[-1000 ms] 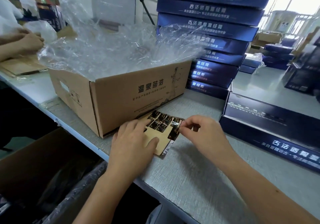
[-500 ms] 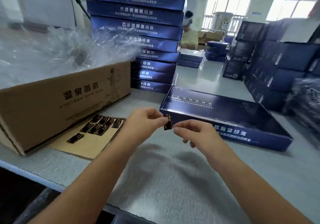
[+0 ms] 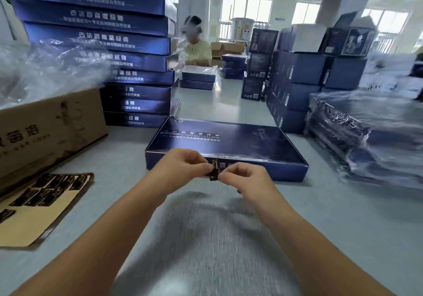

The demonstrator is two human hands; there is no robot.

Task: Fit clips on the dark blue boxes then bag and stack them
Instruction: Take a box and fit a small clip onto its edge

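Both hands pinch one small clip [image 3: 213, 170] betw. thumb & fingers, left hand [image 3: 183, 166] and right hand [image 3: 243, 176] about level. Dark blue box [image 3: 229, 144] lies flat on table [image 3: 206, 238] just beyond, long axis crosswise; clip prob. at its near wall.

White Chinese lettering is showing on the side faces of the stacked dark blue boxes [image 3: 96, 32]; on several, the small line's ending is reading 自然修复, the rest being too blurred. The brown carton [image 3: 45, 126] is bearing large characters ending in 苗浴. The flat dark blue box [image 3: 229, 140] is carrying unreadable print.
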